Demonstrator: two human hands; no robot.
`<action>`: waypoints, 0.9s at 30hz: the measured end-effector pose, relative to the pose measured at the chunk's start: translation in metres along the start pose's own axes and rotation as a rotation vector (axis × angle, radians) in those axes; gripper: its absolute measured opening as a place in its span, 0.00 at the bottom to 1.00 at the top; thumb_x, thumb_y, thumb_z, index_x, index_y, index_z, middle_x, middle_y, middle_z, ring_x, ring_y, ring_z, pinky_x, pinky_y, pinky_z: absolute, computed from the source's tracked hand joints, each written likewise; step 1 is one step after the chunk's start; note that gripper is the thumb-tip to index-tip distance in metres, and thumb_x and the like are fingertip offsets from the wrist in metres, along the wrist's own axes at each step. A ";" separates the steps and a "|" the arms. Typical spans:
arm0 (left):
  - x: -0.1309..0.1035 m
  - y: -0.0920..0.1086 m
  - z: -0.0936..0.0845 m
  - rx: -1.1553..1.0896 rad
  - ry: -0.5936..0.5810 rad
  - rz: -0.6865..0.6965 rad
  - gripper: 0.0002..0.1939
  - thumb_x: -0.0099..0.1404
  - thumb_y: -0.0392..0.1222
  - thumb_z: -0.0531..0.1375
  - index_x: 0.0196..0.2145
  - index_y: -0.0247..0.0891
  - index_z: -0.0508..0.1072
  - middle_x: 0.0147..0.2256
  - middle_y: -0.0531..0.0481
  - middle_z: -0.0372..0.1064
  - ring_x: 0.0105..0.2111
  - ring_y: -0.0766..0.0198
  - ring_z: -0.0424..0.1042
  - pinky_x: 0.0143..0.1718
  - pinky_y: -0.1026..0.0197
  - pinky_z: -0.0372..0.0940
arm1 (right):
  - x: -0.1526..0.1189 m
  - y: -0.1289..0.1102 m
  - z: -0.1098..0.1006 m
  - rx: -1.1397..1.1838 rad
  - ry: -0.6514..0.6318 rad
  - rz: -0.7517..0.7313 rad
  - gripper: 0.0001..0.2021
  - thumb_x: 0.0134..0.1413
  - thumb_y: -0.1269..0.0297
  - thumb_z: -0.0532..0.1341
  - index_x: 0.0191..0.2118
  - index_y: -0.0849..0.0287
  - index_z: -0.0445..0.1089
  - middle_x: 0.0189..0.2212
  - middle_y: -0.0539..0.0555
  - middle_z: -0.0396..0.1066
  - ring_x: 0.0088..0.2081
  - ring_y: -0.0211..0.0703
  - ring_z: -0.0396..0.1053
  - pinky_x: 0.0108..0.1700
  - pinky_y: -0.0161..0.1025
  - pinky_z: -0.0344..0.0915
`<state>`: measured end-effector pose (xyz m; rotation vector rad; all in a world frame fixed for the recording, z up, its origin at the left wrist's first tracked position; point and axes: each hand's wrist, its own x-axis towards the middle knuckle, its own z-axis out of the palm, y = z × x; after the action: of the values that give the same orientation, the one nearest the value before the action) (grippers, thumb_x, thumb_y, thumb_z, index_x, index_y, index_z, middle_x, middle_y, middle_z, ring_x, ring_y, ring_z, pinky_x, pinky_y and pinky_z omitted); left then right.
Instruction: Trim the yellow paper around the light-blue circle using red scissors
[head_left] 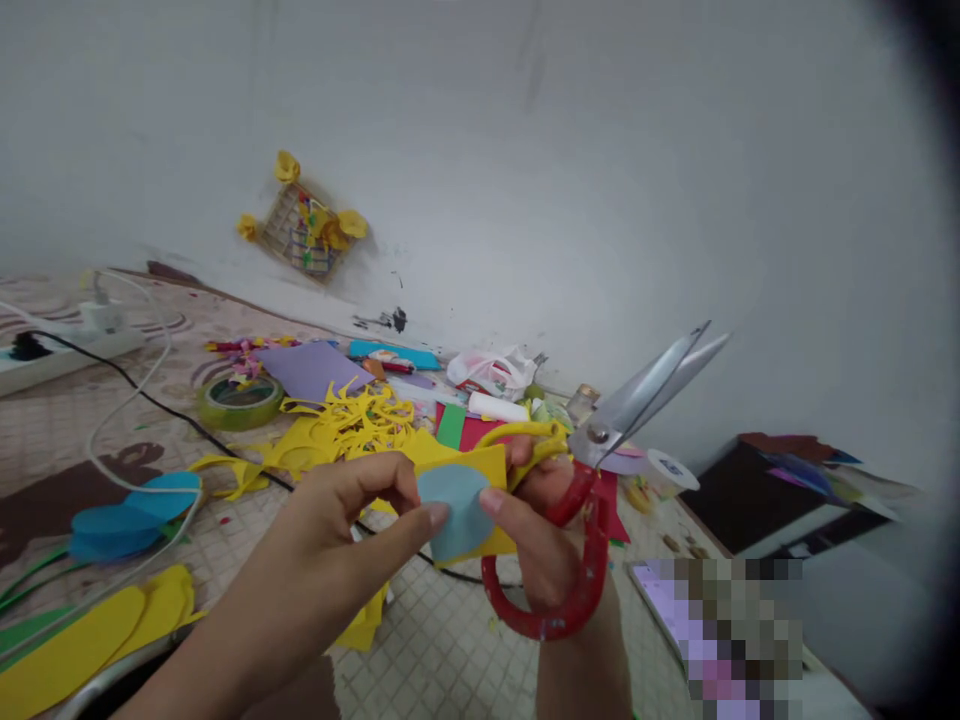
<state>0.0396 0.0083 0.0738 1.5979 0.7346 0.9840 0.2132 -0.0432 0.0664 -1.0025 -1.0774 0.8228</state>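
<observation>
In front of me, a small piece of yellow paper [493, 465] has a light blue paper circle [454, 505] lying against its face. My left hand [352, 540] pinches both at their left side, thumb on the blue circle. From the right, my right hand [551, 530] presses its thumb on the circle's edge, fingers behind the paper. Scissors [592, 520] with red and yellow handles hang around the right hand. Their metal blades point up and right, slightly apart, away from the paper. The right fingers are partly hidden by paper and handles.
Yellow paper scraps [367, 415] lie behind my hands, with a tape roll [240, 402] and purple paper [311, 370]. Blue ovals [120, 530] and yellow cutouts [82, 645] are at left. A black cable [172, 415] crosses the table; a power strip [67, 355] stands left.
</observation>
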 end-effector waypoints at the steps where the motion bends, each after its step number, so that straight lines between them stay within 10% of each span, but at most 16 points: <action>1: 0.001 0.001 0.001 0.038 -0.038 -0.024 0.11 0.59 0.49 0.63 0.23 0.42 0.73 0.24 0.53 0.71 0.27 0.60 0.71 0.27 0.62 0.65 | -0.001 0.000 -0.004 -0.018 -0.004 0.008 0.12 0.46 0.65 0.73 0.35 0.48 0.70 0.31 0.46 0.71 0.31 0.44 0.71 0.33 0.40 0.69; 8: 0.003 -0.004 0.000 0.111 -0.220 -0.094 0.08 0.59 0.47 0.65 0.28 0.41 0.77 0.30 0.50 0.80 0.31 0.56 0.75 0.32 0.60 0.69 | -0.004 -0.004 -0.007 -0.112 -0.166 0.066 0.11 0.51 0.64 0.73 0.36 0.48 0.71 0.31 0.47 0.69 0.30 0.44 0.66 0.31 0.40 0.64; 14: 0.003 -0.010 -0.003 -0.113 0.020 -0.081 0.11 0.58 0.50 0.70 0.31 0.42 0.78 0.28 0.52 0.79 0.27 0.59 0.74 0.26 0.63 0.67 | 0.001 -0.001 -0.003 -0.127 -0.092 0.053 0.16 0.49 0.60 0.74 0.39 0.48 0.68 0.36 0.49 0.68 0.37 0.49 0.69 0.42 0.49 0.68; 27: 0.003 0.000 0.002 0.015 -0.219 -0.114 0.06 0.59 0.43 0.68 0.26 0.41 0.81 0.25 0.56 0.76 0.26 0.62 0.72 0.28 0.66 0.65 | -0.007 -0.007 0.001 -0.146 -0.180 0.027 0.12 0.48 0.71 0.68 0.37 0.51 0.68 0.28 0.46 0.66 0.27 0.40 0.63 0.27 0.36 0.61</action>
<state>0.0425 0.0096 0.0743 1.6277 0.6743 0.7091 0.2110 -0.0519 0.0709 -1.0820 -1.2953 0.8784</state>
